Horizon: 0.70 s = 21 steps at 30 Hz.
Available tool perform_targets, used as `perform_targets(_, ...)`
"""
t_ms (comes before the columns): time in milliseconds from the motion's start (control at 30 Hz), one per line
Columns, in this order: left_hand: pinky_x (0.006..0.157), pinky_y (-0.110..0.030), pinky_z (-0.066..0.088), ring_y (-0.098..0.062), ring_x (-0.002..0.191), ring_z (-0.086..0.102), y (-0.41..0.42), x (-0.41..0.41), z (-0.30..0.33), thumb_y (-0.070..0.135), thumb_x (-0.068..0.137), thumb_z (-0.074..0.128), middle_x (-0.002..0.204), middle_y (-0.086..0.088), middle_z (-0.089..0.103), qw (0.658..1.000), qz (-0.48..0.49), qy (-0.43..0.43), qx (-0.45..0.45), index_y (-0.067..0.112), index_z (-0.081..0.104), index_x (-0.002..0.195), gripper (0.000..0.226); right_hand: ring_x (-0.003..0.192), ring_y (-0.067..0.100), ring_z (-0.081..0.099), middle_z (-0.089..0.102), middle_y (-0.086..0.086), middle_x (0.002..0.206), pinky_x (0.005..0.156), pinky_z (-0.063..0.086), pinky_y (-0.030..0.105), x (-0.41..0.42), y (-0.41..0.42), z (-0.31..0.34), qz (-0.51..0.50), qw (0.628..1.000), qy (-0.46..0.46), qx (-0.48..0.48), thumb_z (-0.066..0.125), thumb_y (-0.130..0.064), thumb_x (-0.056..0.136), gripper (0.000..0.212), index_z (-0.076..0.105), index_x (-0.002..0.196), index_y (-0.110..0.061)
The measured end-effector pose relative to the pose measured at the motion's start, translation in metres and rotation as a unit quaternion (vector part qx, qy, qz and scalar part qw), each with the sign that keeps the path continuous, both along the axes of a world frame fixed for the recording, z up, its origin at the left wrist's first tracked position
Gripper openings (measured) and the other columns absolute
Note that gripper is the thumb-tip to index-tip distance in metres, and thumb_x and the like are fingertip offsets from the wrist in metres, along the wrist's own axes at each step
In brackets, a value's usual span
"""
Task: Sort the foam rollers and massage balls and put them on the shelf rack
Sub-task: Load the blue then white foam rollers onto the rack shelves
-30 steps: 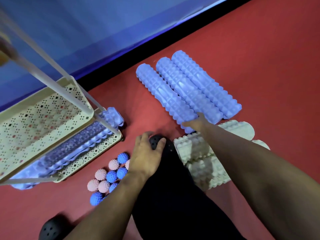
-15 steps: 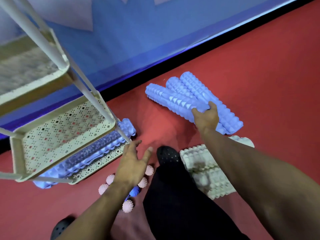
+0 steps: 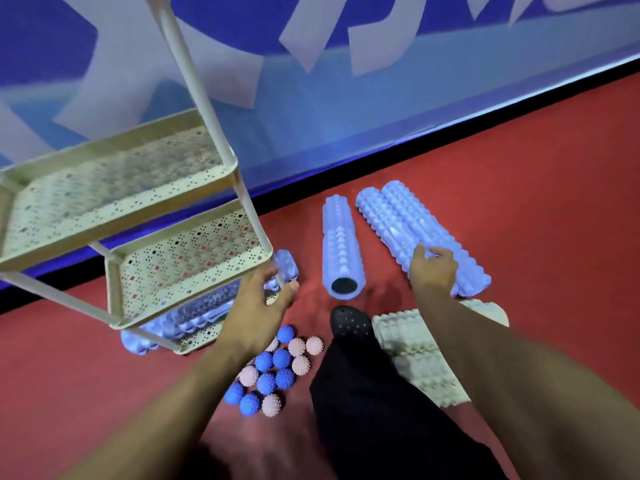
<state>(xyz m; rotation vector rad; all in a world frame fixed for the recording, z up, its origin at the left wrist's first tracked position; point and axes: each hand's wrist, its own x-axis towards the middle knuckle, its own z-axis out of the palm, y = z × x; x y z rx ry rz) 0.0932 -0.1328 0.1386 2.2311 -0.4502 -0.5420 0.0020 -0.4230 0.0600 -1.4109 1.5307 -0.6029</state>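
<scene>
Bare red floor (image 3: 540, 188) lies open right of the rollers (image 3: 420, 233); one roller (image 3: 341, 244) sits apart, dark end toward the shoe (image 3: 349, 322). The rack (image 3: 173, 258) holds rollers on its bottom shelf — count unclear. Left hand (image 3: 256, 306) is spread, grasping nothing. Right hand (image 3: 433, 268) curls onto the paired rollers — grip uncertain. Balls (image 3: 273, 372) cluster partly behind the left forearm.

Both forearms are bare and sleeveless, the leg (image 3: 381, 403) wears dark black trousers, and the foot at twelve o'clock of it wears a black perforated clog (image 3: 349, 322).
</scene>
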Motion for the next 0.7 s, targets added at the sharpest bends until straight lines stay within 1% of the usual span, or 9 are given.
perform_targets(67, 0.111, -0.039, 0.04, -0.014, 0.125, 0.053, -0.012, 0.007, -0.022, 0.066, 0.089, 0.058, 0.139, 0.004, 0.054, 0.999, 0.028, 0.044, -0.01, 0.022, 0.052, 0.137, 0.065, 0.118, 0.025, 0.061, 0.063, 0.005, 0.127, 0.096, 0.047, 0.031, 0.018, 0.012, 0.011, 0.1, 0.993, -0.011, 0.059, 0.069, -0.076, 0.073, 0.079, 0.058, 0.127, -0.019)
perform_targets(133, 0.104, -0.034, 0.041, -0.016, 0.118, 0.056, -0.025, 0.011, -0.047, 0.056, 0.094, 0.057, 0.132, 0.003, 0.059, 0.993, 0.057, 0.102, -0.013, 0.019, 0.053, 0.134, 0.055, 0.117, 0.014, 0.049, 0.052, -0.014, 0.122, 0.082, 0.043, 0.013, 0.044, 0.029, 0.001, 0.223, 0.954, -0.018, 0.198, 0.067, -0.059, 0.089, 0.057, 0.045, 0.127, -0.021)
perform_targets(167, 0.098, -0.031, 0.041, -0.016, 0.116, 0.057, -0.032, 0.011, -0.06, 0.052, 0.096, 0.058, 0.129, 0.002, 0.061, 0.99, 0.063, 0.124, -0.008, 0.018, 0.054, 0.133, 0.05, 0.12, 0.015, 0.045, 0.049, -0.016, 0.129, 0.083, 0.045, 0.01, 0.053, 0.042, -0.001, 0.267, 0.935, -0.019, 0.231, 0.065, -0.049, 0.094, 0.056, 0.037, 0.135, -0.024)
perform_targets(233, 0.095, -0.029, 0.039, -0.018, 0.115, 0.057, -0.042, 0.011, -0.088, 0.047, 0.097, 0.059, 0.13, -0.001, 0.06, 0.986, 0.066, 0.152, 0.008, 0.015, 0.054, 0.133, 0.048, 0.14, 0.022, 0.04, 0.039, 0.0, 0.157, 0.11, 0.038, 0.024, 0.067, 0.055, -0.039, 0.308, 0.924, 0.038, 0.222, 0.073, -0.055, 0.085, 0.097, 0.021, 0.157, -0.016)
perform_targets(267, 0.097, -0.03, 0.04, -0.019, 0.117, 0.058, -0.043, 0.013, -0.103, 0.047, 0.097, 0.06, 0.132, -0.003, 0.061, 0.985, 0.07, 0.156, 0.015, 0.014, 0.055, 0.132, 0.049, 0.143, 0.025, 0.04, 0.037, 0.005, 0.158, 0.113, 0.035, 0.03, 0.074, 0.06, -0.059, 0.323, 0.921, 0.053, 0.213, 0.077, -0.054, 0.082, 0.107, 0.018, 0.159, -0.011)
perform_targets(367, 0.107, -0.039, 0.044, -0.022, 0.119, 0.059, -0.037, 0.029, -0.134, 0.051, 0.096, 0.06, 0.134, -0.002, 0.061, 0.981, 0.092, 0.167, 0.031, 0.015, 0.054, 0.133, 0.052, 0.128, 0.024, 0.057, 0.056, 0.008, 0.141, 0.1, 0.043, 0.028, 0.112, 0.068, -0.097, 0.328, 0.918, 0.063, 0.212, 0.08, -0.043, 0.083, 0.081, 0.044, 0.144, -0.002)
perform_targets(467, 0.105, -0.043, 0.047, -0.023, 0.116, 0.06, -0.026, 0.045, -0.159, 0.054, 0.095, 0.058, 0.132, -0.001, 0.06, 0.979, 0.104, 0.173, 0.037, 0.018, 0.052, 0.133, 0.053, 0.123, 0.027, 0.06, 0.058, 0.012, 0.135, 0.09, 0.047, 0.029, 0.146, 0.075, -0.122, 0.34, 0.911, 0.052, 0.228, 0.079, -0.047, 0.083, 0.082, 0.047, 0.142, -0.001)
perform_targets(633, 0.1, -0.034, 0.044, -0.023, 0.118, 0.058, -0.007, 0.05, -0.185, 0.051, 0.097, 0.057, 0.13, 0.0, 0.058, 0.977, 0.106, 0.179, 0.047, 0.018, 0.052, 0.13, 0.047, 0.131, 0.032, 0.052, 0.051, 0.014, 0.142, 0.107, 0.045, 0.039, 0.151, 0.102, -0.169, 0.306, 0.913, 0.109, 0.246, 0.081, -0.046, 0.081, 0.087, 0.042, 0.145, -0.003)
perform_targets(700, 0.096, -0.032, 0.043, -0.022, 0.117, 0.058, 0.0, 0.051, -0.193, 0.05, 0.098, 0.056, 0.129, 0.002, 0.056, 0.976, 0.11, 0.18, 0.049, 0.019, 0.052, 0.128, 0.044, 0.12, 0.026, 0.061, 0.06, 0.01, 0.13, 0.1, 0.049, 0.035, 0.147, 0.11, -0.188, 0.301, 0.915, 0.128, 0.235, 0.087, -0.048, 0.073, 0.084, 0.054, 0.133, 0.0)
